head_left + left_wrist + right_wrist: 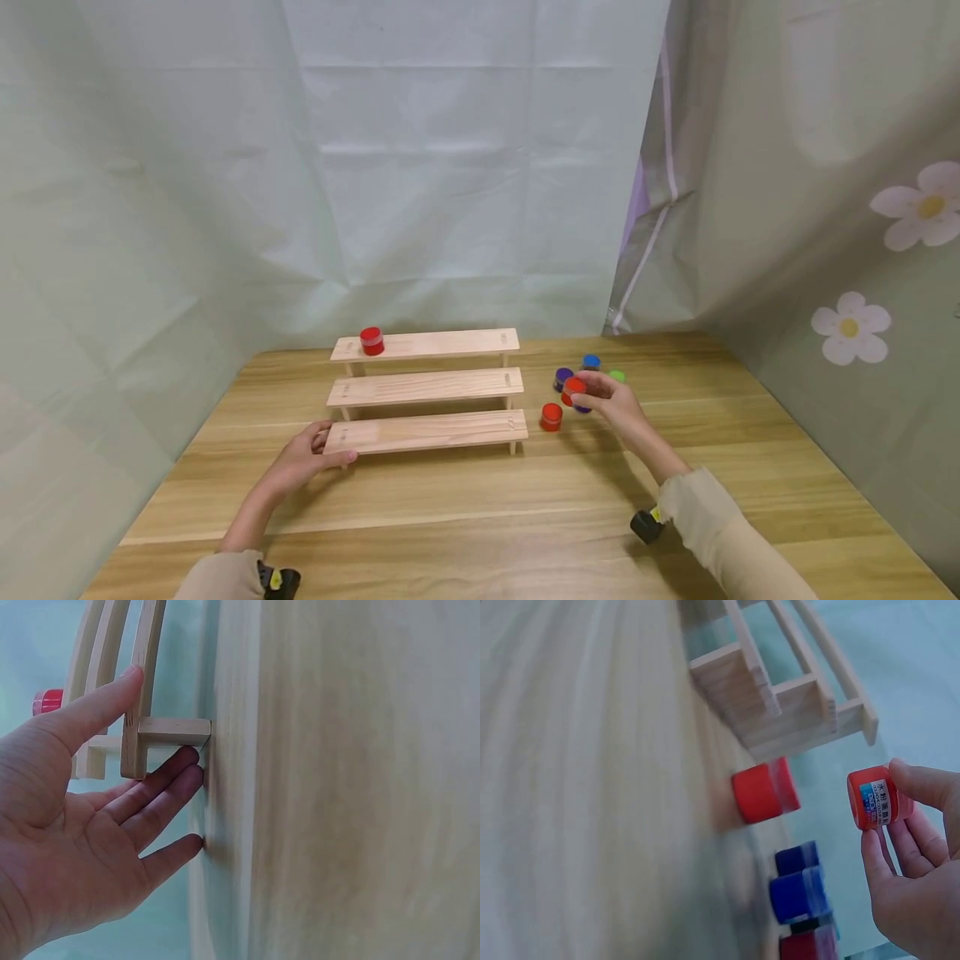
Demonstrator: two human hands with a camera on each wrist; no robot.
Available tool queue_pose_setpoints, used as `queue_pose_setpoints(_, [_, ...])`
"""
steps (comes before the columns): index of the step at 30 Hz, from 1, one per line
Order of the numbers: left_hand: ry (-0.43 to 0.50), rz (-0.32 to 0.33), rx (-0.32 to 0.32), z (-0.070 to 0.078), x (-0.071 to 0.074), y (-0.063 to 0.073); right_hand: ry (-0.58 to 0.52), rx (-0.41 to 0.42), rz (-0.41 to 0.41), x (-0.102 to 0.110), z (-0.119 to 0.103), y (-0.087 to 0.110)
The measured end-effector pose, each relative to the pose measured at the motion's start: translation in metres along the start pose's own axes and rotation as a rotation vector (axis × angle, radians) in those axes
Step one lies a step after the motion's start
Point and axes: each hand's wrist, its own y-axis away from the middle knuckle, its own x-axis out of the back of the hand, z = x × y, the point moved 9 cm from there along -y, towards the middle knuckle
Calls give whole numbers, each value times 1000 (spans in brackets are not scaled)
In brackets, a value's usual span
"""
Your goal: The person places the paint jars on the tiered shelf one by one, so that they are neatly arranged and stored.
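A three-step wooden rack (427,431) stands on the table. At its left end my left hand (303,458) grips the lowest step, thumb along the front edge and fingers behind the end. In the left wrist view, the fingertips (191,776) reach down beside the short leg. My right hand (613,408) pinches a small red paint jar (870,799), held above the table right of the rack, its label showing in the right wrist view. Another red paint jar (551,417) stands on the table below it. One more red jar (372,342) sits at the left of the top step.
Behind the right hand stand a purple jar (563,379), a blue jar (591,362) and a partly hidden green jar (617,376). Pale curtains (450,208) hang behind and beside the wooden table (420,525).
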Motion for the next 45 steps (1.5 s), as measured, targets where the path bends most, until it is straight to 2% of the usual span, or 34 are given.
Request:
queue_pose_setpoints(8, [-2,14,3,-1,2,1,-15,43,38,0,-30,-12])
queue_pose_setpoints(12, [12,19,-10,2,1,1,8,58,15,-5,-46,-18])
queue_pose_setpoints(16, [31,13,2,-2,0,0,4,54,-14,-14,-59,-22])
queue_pose_setpoints(26, [39,20,-14,-2,0,0,-108,70,-58,-51,-88,-35])
queue_pose_setpoints(39, [49,28,-4,0,0,-1,-144,192,-123,-104,-127,-51])
queue_pose_setpoints(45, [43,29,5,-1,0,2,-157,171,-115,-127,-131,-61])
